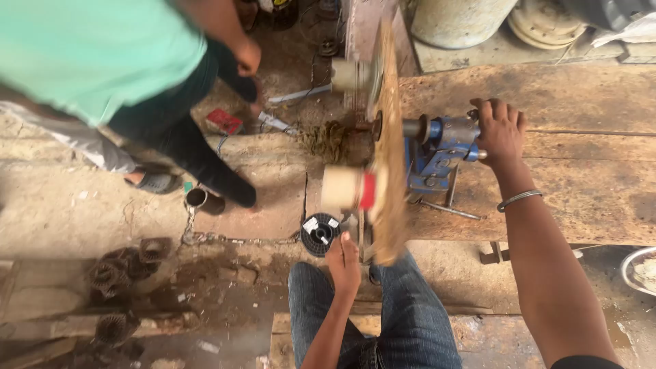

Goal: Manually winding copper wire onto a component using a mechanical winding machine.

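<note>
Hands: 2 | right hand (499, 130) clenched on 1 blue winder (437, 154) | left hand (344, 263) loosely curled, touching 1 black spool (320, 234)

Soft even daylight, faint shadows, motion-blurred spinning wooden wheel (388, 137).

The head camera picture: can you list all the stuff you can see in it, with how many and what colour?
Winding machine: one, blue, on the wooden bench.
Spinning disc: one, brownish, blurred, at the bench's edge.
Wooden bench: one, brown, right side.
Wire spool: one, black, on the floor.
Metal cup: one, silvery, on the floor.
Other person: one, green shirt, top left.
Bracelet: one, silver, right wrist.
Left hand: near the spool.
Right hand: gripping the machine's handle.
</note>
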